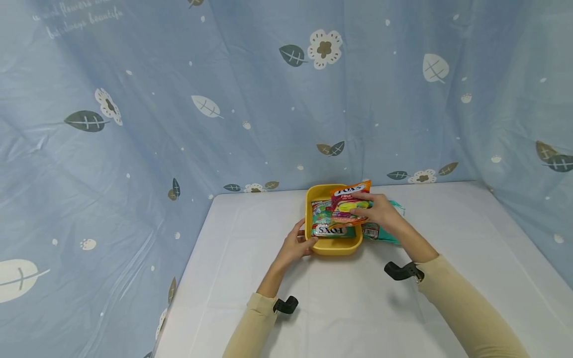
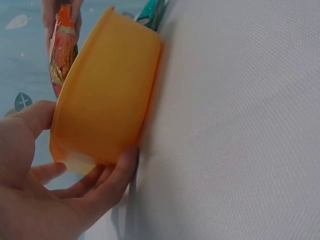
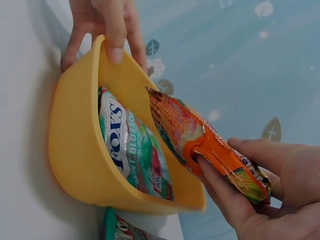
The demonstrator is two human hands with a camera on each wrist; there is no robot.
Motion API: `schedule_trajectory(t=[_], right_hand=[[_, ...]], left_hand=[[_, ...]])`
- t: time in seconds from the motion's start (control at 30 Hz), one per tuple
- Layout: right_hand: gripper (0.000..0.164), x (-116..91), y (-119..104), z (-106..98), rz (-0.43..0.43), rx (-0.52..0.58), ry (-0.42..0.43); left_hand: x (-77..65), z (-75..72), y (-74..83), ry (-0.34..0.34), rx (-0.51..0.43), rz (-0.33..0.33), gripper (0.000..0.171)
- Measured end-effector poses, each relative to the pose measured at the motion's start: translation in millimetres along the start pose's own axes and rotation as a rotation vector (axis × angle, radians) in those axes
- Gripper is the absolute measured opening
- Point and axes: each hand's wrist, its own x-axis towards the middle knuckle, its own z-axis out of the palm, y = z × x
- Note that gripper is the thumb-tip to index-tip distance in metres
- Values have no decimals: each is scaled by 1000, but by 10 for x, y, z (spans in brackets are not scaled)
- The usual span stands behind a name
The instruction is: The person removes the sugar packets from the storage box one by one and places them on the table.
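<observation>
A yellow plastic tub (image 1: 335, 250) stands on the table, and my left hand (image 1: 295, 243) grips its near left corner. In the left wrist view the left thumb lies at the rim while the other fingers reach round the outside wall. My right hand (image 1: 379, 211) pinches an orange and purple FOX'S fruit candy bag (image 1: 346, 206) over the tub's right side. The right wrist view shows this bag (image 3: 185, 135) edge-on, tilted, between thumb and fingers. Inside the tub lies a green FOX'S candy bag (image 3: 132, 145), partly covered by the orange one in the head view.
Right of the tub, a teal bag (image 1: 387, 233) lies on the white table (image 1: 340, 308), partly hidden beneath my right hand and the tub. Behind the table's far edge hangs a blue curtain (image 1: 268, 134) with flowers and leaves.
</observation>
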Motion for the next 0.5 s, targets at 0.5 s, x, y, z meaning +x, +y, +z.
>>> schedule_trajectory(t=[0.5], right_hand=[[63,-75,71,-178,-26,61,8]], left_hand=[[-176,-15,276,-22,-4,11,76]])
